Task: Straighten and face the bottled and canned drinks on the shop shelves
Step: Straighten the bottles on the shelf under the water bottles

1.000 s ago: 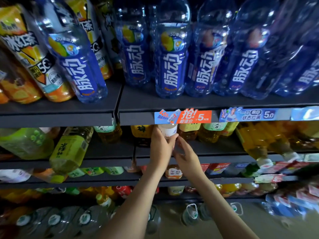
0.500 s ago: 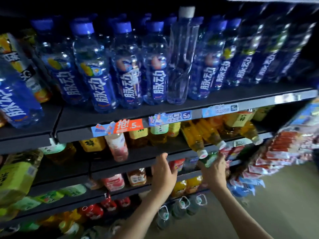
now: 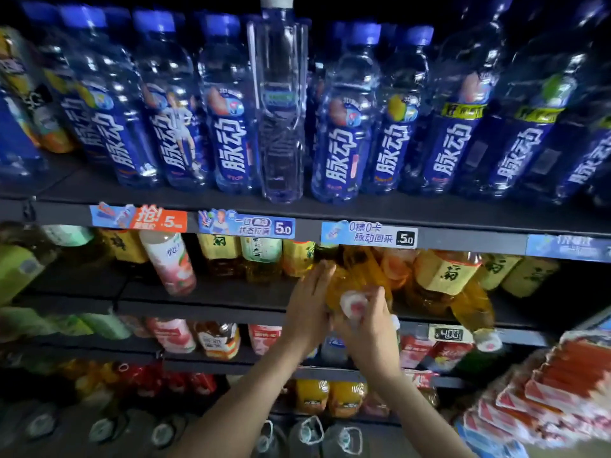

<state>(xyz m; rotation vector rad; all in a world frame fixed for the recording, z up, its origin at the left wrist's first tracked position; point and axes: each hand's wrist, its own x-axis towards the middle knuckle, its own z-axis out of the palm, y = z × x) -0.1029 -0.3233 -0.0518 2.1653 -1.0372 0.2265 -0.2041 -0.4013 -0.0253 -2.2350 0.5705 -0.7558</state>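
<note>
An orange tea bottle (image 3: 355,279) lies tipped forward on the second shelf (image 3: 211,300), its white cap (image 3: 353,306) pointing toward me. My left hand (image 3: 309,309) presses flat against its left side with straight fingers. My right hand (image 3: 372,332) grips the neck just under the cap. A second tipped tea bottle (image 3: 469,302) leans over the shelf edge to the right. A pink peach drink bottle (image 3: 172,262) stands tilted at the left of the same shelf.
Blue-labelled sports drink bottles (image 3: 231,127) line the top shelf, with one clear water bottle (image 3: 281,104) among them. Price tags (image 3: 246,223) run along the shelf edge. Lower shelves hold more drinks, and large water jugs (image 3: 307,431) stand at floor level. Red packets (image 3: 545,391) hang at the right.
The view has swung right. Both hands have risen from the shelf edge and closed in on the tipped orange tea bottle; the right hand left the green-capped bottle.
</note>
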